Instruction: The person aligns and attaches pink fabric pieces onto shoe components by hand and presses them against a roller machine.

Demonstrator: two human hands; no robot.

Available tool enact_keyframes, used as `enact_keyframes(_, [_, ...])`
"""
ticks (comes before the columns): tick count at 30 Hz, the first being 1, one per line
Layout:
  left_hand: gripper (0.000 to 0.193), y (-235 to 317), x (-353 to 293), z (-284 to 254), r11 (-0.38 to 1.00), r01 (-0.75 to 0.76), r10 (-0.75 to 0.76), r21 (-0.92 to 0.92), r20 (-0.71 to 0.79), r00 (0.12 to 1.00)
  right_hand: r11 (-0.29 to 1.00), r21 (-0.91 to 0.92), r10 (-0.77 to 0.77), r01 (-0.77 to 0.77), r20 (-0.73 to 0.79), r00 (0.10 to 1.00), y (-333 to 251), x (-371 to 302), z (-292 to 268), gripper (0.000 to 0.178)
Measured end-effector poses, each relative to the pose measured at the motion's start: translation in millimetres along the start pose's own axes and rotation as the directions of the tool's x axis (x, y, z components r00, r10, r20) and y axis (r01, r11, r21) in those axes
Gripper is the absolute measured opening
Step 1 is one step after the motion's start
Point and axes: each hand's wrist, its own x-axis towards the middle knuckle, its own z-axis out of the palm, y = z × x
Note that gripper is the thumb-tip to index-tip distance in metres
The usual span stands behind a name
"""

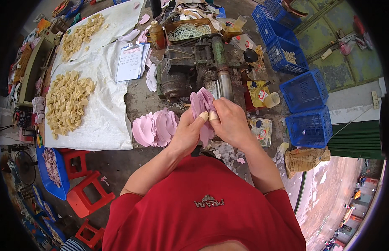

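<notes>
Between my hands, close to the machine, I grip a bundle of thin pink curved pieces (197, 102), fanned slightly at the top. My left hand (188, 130) is closed on the bundle's left side, its thumb pressed on the front. From the other side my right hand (231, 120) grips it, the thumb tips nearly meeting. Pale covers wrap both thumbs. Left of my left hand lie upright-leaning stacks of similar pink pieces (145, 130) at the table's near edge. Just beyond the bundle stands a worn machine (219, 58) with a metal cylinder.
Piles of yellowish pieces (69, 104) lie on a white sheet (106, 129) at left. A clipboard (130, 62), a brown bottle (156, 35) and a box of cord (190, 31) sit farther back. Blue crates (309, 127) line the right; red stools (89, 194) stand at lower left.
</notes>
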Motion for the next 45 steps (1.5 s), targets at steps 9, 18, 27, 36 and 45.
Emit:
enact_keyframes(9, [0.018,8,1,-3,0.998,0.042,-0.04,0.036,-0.056,0.998,0.999,0.002,0.033,-0.034,0.052,0.998,4,0,-5,0.021])
enact_keyframes(18, [0.015,-11,10,-7,0.981,-0.065,0.083,0.183,-0.093,0.992,0.996,-0.076,-0.034,0.036,0.031,0.999,2,0,3,0.019])
enact_keyframes(27, [0.018,-16,13,-10,0.978,-0.117,0.145,0.171,-0.163,0.976,0.997,-0.077,-0.023,0.02,-0.033,0.999,2,3,8,0.016])
enact_keyframes(36, [0.024,-1,6,-11,0.998,0.026,-0.025,-0.056,0.006,1.0,0.999,0.045,0.023,-0.027,0.087,0.996,12,2,-4,0.024])
enact_keyframes(45, [0.021,-25,16,-18,0.989,-0.038,0.059,0.145,-0.144,0.988,0.979,-0.186,-0.099,0.088,-0.05,0.994,0,-2,16,0.024])
